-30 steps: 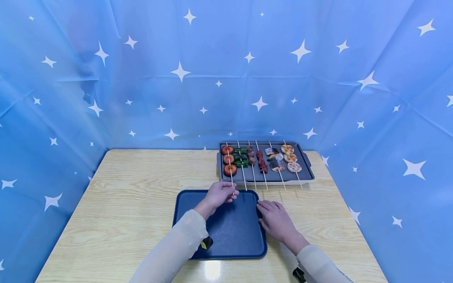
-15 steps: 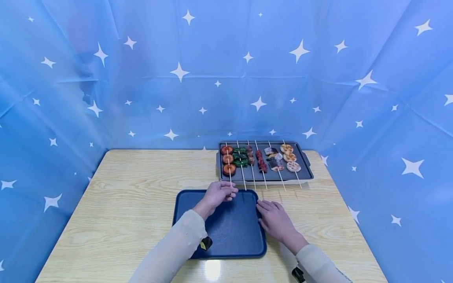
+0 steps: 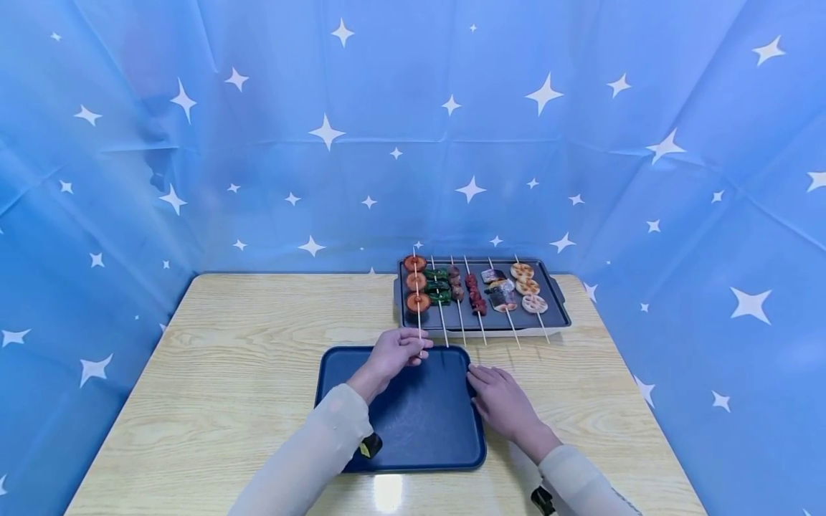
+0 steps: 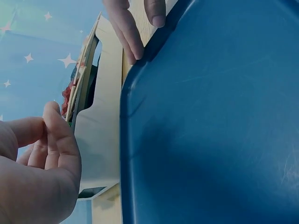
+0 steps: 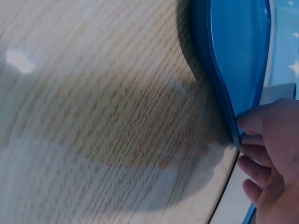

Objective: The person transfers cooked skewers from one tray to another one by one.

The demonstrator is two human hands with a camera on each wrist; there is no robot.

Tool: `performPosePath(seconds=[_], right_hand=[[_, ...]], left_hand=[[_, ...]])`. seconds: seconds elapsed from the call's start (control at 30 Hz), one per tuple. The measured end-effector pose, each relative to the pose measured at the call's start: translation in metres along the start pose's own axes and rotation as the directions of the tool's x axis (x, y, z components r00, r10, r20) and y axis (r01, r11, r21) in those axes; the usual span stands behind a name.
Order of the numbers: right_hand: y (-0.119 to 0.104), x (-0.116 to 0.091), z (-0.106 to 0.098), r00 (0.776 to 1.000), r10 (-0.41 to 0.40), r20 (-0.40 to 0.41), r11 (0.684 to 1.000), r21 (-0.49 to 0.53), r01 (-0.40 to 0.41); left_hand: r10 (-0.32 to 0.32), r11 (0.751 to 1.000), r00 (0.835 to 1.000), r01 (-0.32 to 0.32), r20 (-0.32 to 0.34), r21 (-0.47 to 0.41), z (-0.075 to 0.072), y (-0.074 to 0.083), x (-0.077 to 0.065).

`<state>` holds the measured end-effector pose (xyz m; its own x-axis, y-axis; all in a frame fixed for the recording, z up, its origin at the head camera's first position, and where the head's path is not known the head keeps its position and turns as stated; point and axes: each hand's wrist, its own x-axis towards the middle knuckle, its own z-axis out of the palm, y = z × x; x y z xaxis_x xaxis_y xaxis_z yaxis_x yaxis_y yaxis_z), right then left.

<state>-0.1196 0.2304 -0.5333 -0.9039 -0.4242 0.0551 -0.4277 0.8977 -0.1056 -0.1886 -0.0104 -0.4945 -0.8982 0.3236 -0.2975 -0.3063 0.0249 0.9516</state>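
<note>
With thumb and fingers my left hand (image 3: 393, 355) pinches the bare lower end of a skewer (image 3: 416, 282) carrying three round reddish-brown slices. It lies slightly raised over the left end of a dark rectangular grill plate (image 3: 548, 283). Below that hand sits a dark blue tray (image 3: 426, 430), bare inside. My right hand (image 3: 506, 401) touches the tray's right rim near its upper corner; in the right wrist view the right hand (image 5: 280, 144) has its thumb at the rim. In the left wrist view, the pinched stick itself is hard to make out between the fingers of the left hand (image 4: 42, 158).
Several other skewers lie side by side on the plate: green peppers (image 3: 438, 287), small brown pieces (image 3: 456, 283), red chunks (image 3: 475, 294), silvery slices (image 3: 503, 292), and pale lotus-root-like rounds (image 3: 534, 304). Their sticks overhang the front edge. A star-patterned blue curtain (image 3: 387, 172) surrounds the wooden table (image 3: 245, 373).
My left hand has lifted the skewer of round slices a little off the grill plate and shifted slightly left. The right hand stays at the tray rim.
</note>
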Motion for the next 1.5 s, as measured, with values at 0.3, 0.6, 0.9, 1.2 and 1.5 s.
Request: performPosePath(seconds=[0.3, 0.6, 0.9, 1.2, 1.5], right_hand=[[0.000, 0.000, 0.001, 1.000, 0.009, 0.010, 1.000, 0.014, -0.009], [0.002, -0.001, 0.003, 1.000, -0.006, -0.002, 1.000, 0.013, 0.006], [0.003, 0.000, 0.004, 1.000, -0.017, -0.015, 1.000, 0.012, 0.017], [0.002, -0.001, 0.001, 1.000, -0.008, -0.011, 1.000, 0.013, 0.008], [0.001, -0.001, 0.000, 0.999, -0.022, -0.025, 1.000, 0.019, 0.023]], left_hand=[[0.010, 0.999, 1.000, -0.010, -0.005, 0.038, -0.010, 0.009, -0.010], [0.031, 0.998, 0.999, -0.030, -0.012, 0.053, -0.023, 0.013, -0.020], [0.031, 0.998, 0.998, -0.028, -0.054, 0.053, -0.041, 0.013, -0.033], [0.033, 0.997, 0.995, -0.027, -0.099, 0.066, -0.065, 0.002, -0.049], [0.022, 0.993, 0.990, -0.006, -0.138, 0.120, -0.094, -0.005, -0.072]])
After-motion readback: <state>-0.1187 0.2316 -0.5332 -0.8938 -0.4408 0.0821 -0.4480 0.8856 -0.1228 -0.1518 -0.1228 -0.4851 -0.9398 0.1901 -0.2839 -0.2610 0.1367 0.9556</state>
